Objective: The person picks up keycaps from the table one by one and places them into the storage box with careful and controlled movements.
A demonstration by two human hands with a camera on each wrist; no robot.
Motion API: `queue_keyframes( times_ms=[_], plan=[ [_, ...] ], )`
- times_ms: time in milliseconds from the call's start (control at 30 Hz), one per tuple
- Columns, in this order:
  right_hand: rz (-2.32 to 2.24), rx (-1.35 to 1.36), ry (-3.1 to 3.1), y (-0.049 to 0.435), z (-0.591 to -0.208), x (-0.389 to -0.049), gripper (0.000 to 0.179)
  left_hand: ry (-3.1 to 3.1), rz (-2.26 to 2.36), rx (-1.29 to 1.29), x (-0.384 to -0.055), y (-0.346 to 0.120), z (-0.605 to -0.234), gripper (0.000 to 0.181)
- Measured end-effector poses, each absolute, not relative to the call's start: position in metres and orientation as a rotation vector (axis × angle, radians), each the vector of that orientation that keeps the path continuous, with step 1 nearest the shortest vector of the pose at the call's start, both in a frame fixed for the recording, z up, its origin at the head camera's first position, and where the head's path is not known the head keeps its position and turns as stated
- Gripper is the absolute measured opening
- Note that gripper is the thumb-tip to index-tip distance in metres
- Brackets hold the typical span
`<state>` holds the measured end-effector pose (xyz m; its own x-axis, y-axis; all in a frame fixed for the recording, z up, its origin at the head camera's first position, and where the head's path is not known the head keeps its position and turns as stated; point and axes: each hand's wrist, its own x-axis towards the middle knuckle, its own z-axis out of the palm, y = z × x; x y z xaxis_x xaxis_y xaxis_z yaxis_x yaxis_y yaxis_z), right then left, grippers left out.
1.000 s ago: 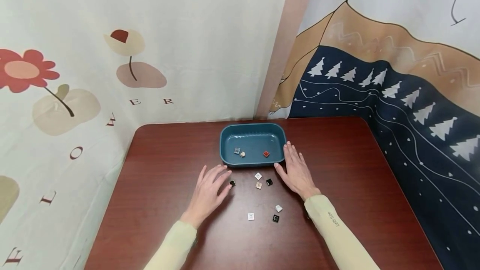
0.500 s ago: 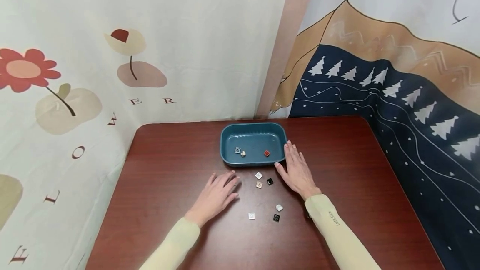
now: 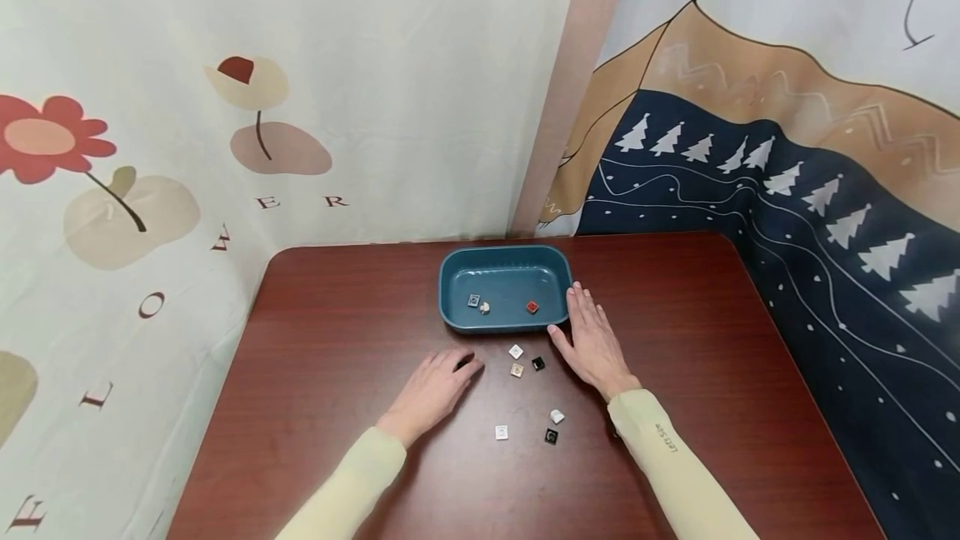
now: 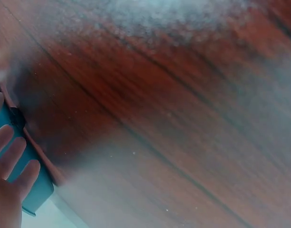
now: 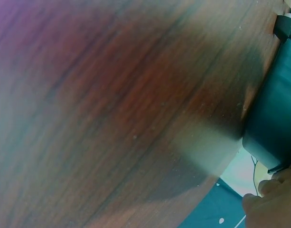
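My left hand (image 3: 431, 390) is low over the table, left of the front of a teal tray (image 3: 507, 286). In the left wrist view its fingers (image 4: 12, 152) are spread, with a black keycap (image 4: 17, 118) just beyond the tips of thumb and index finger; no grip on it shows. My right hand (image 3: 594, 350) lies with straight fingers along the tray's right side, thumb near its front corner. Inside the tray sit a grey-blue keycap (image 3: 473, 301), a cream one and a red keycap (image 3: 532, 307).
In front of the tray lie a white keycap (image 3: 516, 352), a beige keycap (image 3: 517, 370) and a black keycap (image 3: 538, 363). Nearer are a white keycap (image 3: 502, 432), another white keycap (image 3: 557, 416) and a black keycap (image 3: 551, 437). Printed curtains (image 3: 420, 90) stand behind the brown table (image 3: 337, 307).
My left hand has shifted a little right and toward me, its fingers dropping around the black keycap that showed beside them earlier. The right hand stays in place at the tray.
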<state>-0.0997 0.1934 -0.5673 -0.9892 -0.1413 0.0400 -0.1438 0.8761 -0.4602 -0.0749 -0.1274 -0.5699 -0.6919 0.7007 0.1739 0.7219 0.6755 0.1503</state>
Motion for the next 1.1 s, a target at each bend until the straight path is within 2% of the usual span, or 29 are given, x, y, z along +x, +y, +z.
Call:
queue_keyframes(
  times_ms=[533,1100],
  plan=[
    [0.746,0.227,-3.033,0.1929,-0.5668,-0.0983,0.083,-2.738,-0.297,-1.234,-0.0753,-0.1272,-0.5726,0.024],
    [0.734,0.238,-3.027,0.1938,-0.5683,-0.0992,0.083,-2.712,-0.401,-1.200,-0.0728,-0.1323,-0.5651,0.026]
  ],
)
